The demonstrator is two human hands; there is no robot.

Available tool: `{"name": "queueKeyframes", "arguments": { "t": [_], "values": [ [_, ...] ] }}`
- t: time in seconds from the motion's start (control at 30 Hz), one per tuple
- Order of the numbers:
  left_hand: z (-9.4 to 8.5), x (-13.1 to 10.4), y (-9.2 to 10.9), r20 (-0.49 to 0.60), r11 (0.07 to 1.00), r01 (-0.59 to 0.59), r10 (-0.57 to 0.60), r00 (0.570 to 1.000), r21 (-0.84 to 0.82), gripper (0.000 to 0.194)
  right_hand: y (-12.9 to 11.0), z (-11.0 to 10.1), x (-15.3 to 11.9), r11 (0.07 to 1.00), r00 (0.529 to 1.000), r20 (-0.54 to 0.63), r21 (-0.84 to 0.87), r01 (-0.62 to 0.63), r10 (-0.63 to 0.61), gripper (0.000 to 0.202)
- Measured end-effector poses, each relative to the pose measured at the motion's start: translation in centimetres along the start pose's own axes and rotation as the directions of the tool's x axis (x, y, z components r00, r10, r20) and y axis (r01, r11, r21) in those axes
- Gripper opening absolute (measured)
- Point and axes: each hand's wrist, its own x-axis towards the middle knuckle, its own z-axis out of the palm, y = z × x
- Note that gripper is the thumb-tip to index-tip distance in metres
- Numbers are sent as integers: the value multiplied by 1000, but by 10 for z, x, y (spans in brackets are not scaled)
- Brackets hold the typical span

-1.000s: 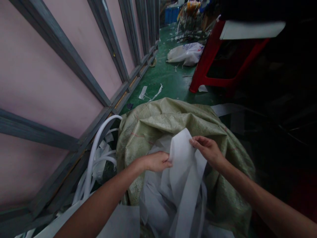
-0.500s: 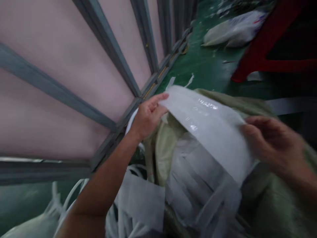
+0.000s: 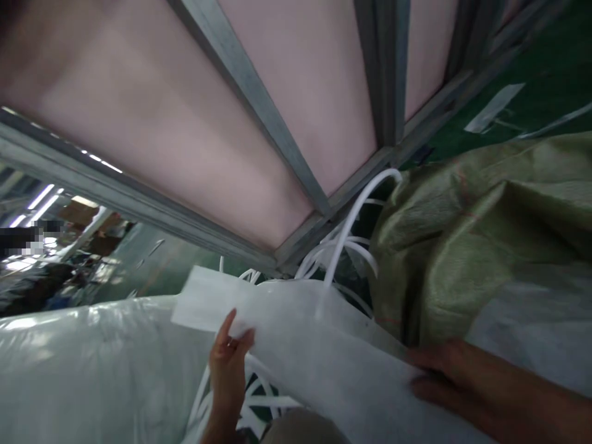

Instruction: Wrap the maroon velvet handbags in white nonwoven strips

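A broad white strip of sheet (image 3: 324, 345) stretches between my two hands across the lower middle. My left hand (image 3: 231, 351) is at its lower left edge, with finger and thumb on the strip. On the right, my right hand (image 3: 453, 376) pinches the strip's upper edge between thumb and fingers. White tubing or cord (image 3: 346, 228) loops up behind the strip, and more white loops show beneath it. An olive woven sack (image 3: 462, 246) stands open at the right, with white material (image 3: 522, 314) inside.
A metal frame (image 3: 259, 92) with pinkish panels (image 3: 152, 135) rises ahead. A large translucent plastic bag (image 3: 92, 370) fills the lower left. White scraps (image 3: 494, 108) lie on the green floor (image 3: 546, 74). Lights and piled goods appear at the far left.
The view has swung left. The strip, earlier above the sack's opening, now stretches left of it over the white loops. Both hands are still on it; the red object has left view.
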Motion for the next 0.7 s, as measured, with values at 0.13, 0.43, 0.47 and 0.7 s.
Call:
{"name": "queueKeyframes", "arguments": {
  "t": [0.13, 0.43, 0.47, 0.7],
  "values": [
    [3, 58, -66, -122, 952, 8, 30, 992, 306, 71, -13, 43, 37, 977, 964, 255, -213, -13, 69, 19],
    [37, 81, -31, 16, 738, -261, 321, 947, 622, 57, -9, 83, 63, 947, 985, 68, -290, -135, 161, 30],
    [44, 64, -31, 191, 659, -413, 385, 903, 629, 57, -9, 86, 65, 954, 988, 47, -271, -131, 149, 31],
    [84, -4, -70, 801, 460, -737, 87, 592, 494, 57, 16, -5, 1, 981, 954, -282, -127, -145, 104, 43]
  ]
}}
